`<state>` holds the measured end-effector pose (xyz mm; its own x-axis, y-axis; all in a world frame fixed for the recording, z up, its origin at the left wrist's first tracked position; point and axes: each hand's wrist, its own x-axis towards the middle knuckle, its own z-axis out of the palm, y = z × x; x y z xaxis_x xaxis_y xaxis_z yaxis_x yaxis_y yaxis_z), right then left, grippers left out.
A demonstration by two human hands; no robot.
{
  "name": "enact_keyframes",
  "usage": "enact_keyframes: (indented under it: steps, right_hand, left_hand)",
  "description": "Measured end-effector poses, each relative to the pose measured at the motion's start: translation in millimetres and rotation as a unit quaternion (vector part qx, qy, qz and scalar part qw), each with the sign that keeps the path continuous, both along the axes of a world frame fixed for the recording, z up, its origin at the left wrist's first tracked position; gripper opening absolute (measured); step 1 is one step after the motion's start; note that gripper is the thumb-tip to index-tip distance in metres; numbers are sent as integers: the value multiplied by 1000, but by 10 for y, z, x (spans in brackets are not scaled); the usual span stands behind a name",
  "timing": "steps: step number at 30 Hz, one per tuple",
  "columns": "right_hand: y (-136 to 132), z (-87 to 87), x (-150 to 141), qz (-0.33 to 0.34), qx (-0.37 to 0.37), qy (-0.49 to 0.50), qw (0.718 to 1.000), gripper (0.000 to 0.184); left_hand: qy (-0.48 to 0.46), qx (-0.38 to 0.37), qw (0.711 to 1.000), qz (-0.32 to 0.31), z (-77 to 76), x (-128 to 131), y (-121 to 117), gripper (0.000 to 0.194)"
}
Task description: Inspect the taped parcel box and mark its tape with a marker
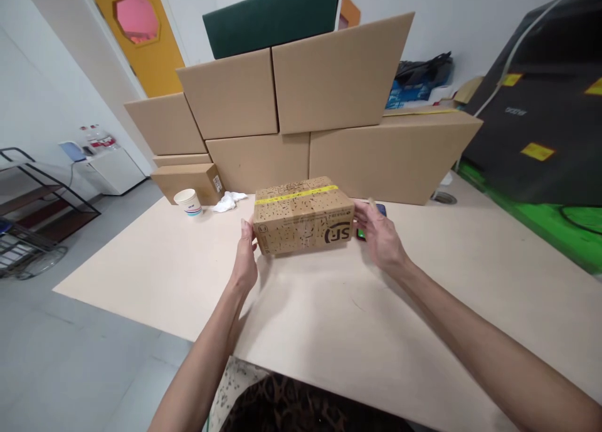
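Observation:
A small printed cardboard box (pixel 303 216) with a yellow tape strip and a dark logo sits on the pale table (pixel 329 319). My left hand (pixel 246 256) lies flat against the box's left end, fingers straight. My right hand (pixel 382 236) presses its right end, fingers extended. The box rests on the table between both palms. Just behind my right hand a dark phone (pixel 380 209) with a green spot lies on the table, partly hidden.
Large plain cartons (pixel 338 81) are stacked along the table's far side, with a dark green case (pixel 273 15) on top. A paper cup (pixel 189 202) and crumpled white tissue (pixel 228 200) sit at back left. A metal rack (pixel 28 231) stands at left, black and green equipment (pixel 540 118) at right.

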<state>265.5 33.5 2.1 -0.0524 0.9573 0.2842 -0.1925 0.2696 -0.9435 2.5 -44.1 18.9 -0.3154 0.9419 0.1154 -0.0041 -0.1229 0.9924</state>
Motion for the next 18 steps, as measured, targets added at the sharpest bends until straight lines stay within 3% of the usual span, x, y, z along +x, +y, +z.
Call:
enact_keyframes:
  steps: [5, 11, 18]
  right_hand:
    - [-49, 170, 72, -44, 42, -10, 998, 68]
    - [-104, 321, 114, -50, 16, -21, 998, 72]
    - [-6, 158, 74, -11, -107, 25, 994, 75]
  left_hand:
    - [29, 51, 998, 22, 160, 26, -38, 83]
    - [44, 95, 993, 49, 149, -9, 46, 87]
    - [2, 102, 994, 31, 5, -68, 277, 86]
